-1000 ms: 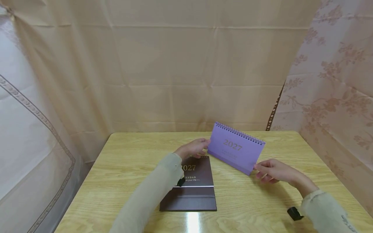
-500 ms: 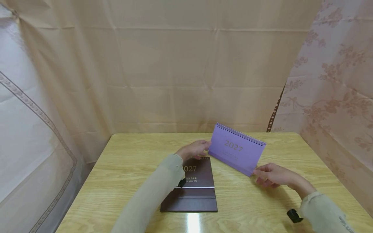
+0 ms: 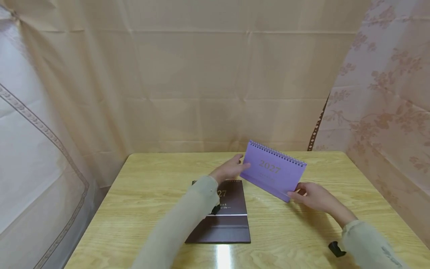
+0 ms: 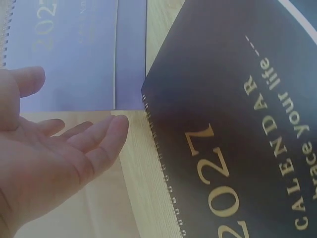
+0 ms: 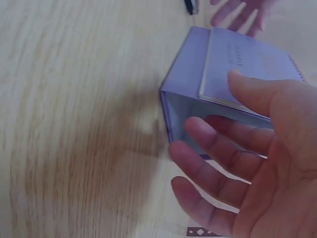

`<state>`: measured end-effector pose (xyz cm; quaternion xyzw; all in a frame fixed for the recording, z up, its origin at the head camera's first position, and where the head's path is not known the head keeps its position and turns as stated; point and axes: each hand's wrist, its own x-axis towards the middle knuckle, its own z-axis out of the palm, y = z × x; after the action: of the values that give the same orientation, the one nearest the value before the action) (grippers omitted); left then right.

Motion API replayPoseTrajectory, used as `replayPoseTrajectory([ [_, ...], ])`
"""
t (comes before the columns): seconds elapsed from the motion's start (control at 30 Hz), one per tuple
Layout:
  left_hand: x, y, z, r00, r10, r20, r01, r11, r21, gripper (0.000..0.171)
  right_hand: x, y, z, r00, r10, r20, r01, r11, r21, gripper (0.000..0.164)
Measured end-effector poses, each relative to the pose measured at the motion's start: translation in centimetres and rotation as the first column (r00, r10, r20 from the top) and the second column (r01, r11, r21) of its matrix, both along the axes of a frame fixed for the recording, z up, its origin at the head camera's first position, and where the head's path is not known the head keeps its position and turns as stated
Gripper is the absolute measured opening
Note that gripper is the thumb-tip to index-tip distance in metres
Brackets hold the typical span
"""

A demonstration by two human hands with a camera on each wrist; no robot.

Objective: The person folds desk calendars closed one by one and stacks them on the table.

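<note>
A purple desk calendar (image 3: 273, 170) marked 2027 stands tent-like, turned at an angle, right of centre in the head view. My left hand (image 3: 231, 168) is at its left edge, thumb over the front cover; the left wrist view shows the fingers (image 4: 106, 141) extended and spread beside that edge. At the lower right corner, my right hand (image 3: 314, 196) pinches the calendar, thumb on the front and fingertips (image 5: 200, 130) at the open triangular end. Below my left forearm lies a dark brown 2027 desk calendar (image 3: 231, 201), partly covered by the sleeve.
The wooden table (image 3: 141, 194) has its far edge against a beige curtain (image 3: 188, 86). Patterned cloth (image 3: 386, 104) hangs along the right side, white cloth (image 3: 30, 157) on the left. Small black pieces hang at both cuffs.
The left hand's thumb has come forward over the purple calendar's front, and its fingers have spread. The right hand has moved slightly left, thumb onto the front corner. The brown calendar stays put.
</note>
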<state>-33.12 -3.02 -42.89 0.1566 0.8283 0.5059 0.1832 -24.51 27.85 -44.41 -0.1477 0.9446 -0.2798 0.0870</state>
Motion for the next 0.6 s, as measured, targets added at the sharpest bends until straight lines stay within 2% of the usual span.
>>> replayPoseTrajectory([
  [0.2, 0.4, 1.1, 0.4, 0.999, -0.016, -0.045, 0.018, 0.999, 0.030, 0.063, -0.3, -0.6, 0.2, 0.993, -0.017, -0.113, 0.015, 1.000, -0.018, 0.048],
  [0.27, 0.6, 1.3, 0.5, 0.999, -0.008, -0.050, 0.010, 0.999, 0.033, 0.061, -0.5, -0.7, 0.3, 0.989, -0.017, -0.144, 0.015, 1.000, -0.017, 0.044],
  [0.37, 0.7, 1.6, 0.4, 0.998, 0.026, -0.058, -0.026, 1.000, 0.017, 0.060, -0.8, -0.8, 0.4, 0.989, -0.028, -0.145, 0.028, 1.000, -0.006, 0.040],
  [0.43, 0.9, 1.8, 0.3, 0.995, 0.042, -0.088, -0.044, 0.999, -0.016, 0.060, -0.8, -0.9, 0.5, 0.991, -0.038, -0.129, 0.039, 0.999, 0.009, 0.038],
  [0.5, 1.0, 2.1, 0.2, 0.989, 0.034, -0.143, -0.046, 0.995, -0.085, 0.061, -0.8, -1.0, 0.8, 0.992, -0.048, -0.117, 0.051, 0.998, 0.028, 0.037],
  [0.6, 1.2, 2.3, 0.0, 0.971, 0.007, -0.240, -0.061, 0.974, -0.220, 0.063, -0.7, -1.1, 1.1, 0.993, -0.056, -0.102, 0.062, 0.996, 0.059, 0.036],
])
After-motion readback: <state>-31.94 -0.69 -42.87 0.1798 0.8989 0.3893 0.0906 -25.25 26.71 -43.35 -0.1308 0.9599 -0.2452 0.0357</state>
